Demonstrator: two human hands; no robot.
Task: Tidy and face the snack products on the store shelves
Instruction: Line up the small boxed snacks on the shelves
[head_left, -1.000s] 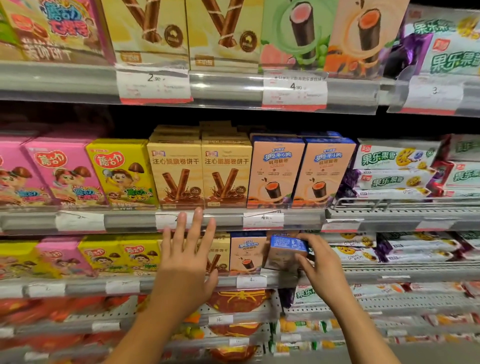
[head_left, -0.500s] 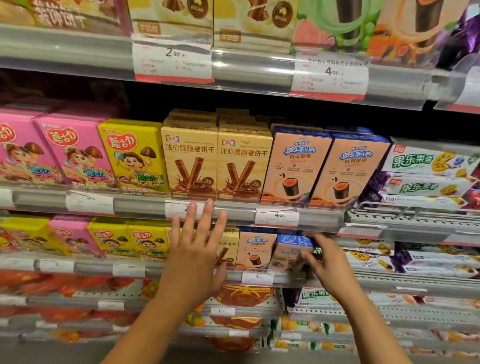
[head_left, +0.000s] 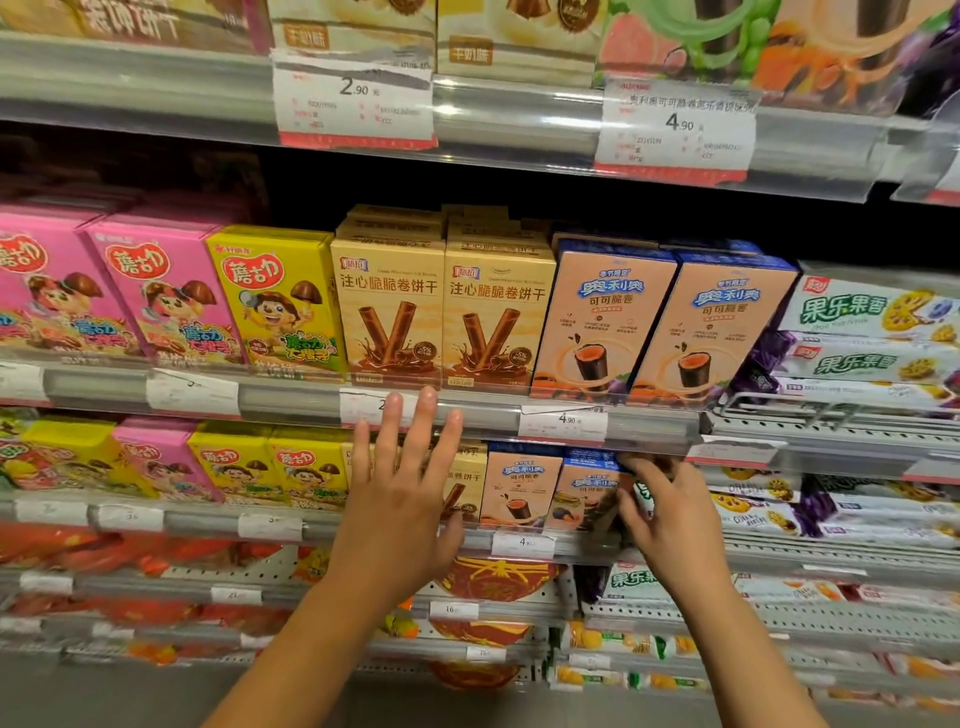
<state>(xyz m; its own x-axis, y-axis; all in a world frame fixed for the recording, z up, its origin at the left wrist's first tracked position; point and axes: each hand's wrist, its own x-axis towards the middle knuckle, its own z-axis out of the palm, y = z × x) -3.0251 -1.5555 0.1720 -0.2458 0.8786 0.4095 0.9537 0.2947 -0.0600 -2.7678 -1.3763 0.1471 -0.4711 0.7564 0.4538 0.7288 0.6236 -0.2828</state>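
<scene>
The middle shelf rail (head_left: 291, 402) carries a faced row of boxes: pink and yellow mushroom-biscuit boxes (head_left: 171, 306), two tan wafer-roll boxes (head_left: 441, 317) and two blue-and-peach cocoa-roll boxes (head_left: 660, 325). Below that rail, the left hand (head_left: 400, 514) is spread wide, fingers straight, in front of a tan box on the lower shelf, its fingertips overlapping the rail. Right of it, the right hand (head_left: 670, 519) grips the right edge of a small blue-and-peach box (head_left: 587, 493), which sits tilted just under the rail.
</scene>
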